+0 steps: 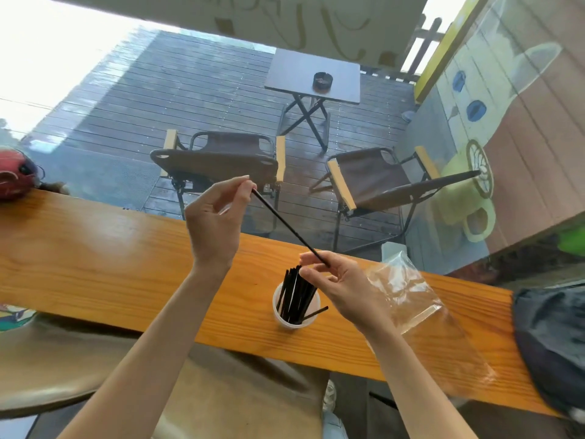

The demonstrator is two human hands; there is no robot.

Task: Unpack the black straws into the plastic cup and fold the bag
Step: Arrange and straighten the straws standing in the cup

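Both hands pinch one black straw (289, 229): left hand (218, 217) at its upper end, right hand (335, 286) at the lower. Just below the right hand, the plastic cup (296, 321) holds the others. Best lower it end-first, steeply. Beyond that hand, the bag (421, 315) lies flat on the counter (95, 248).

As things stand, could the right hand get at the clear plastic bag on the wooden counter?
Probably yes, once freed: the right hand is pinching the single black straw, but the clear plastic bag lies flat on the wooden counter right beside it, nothing between.
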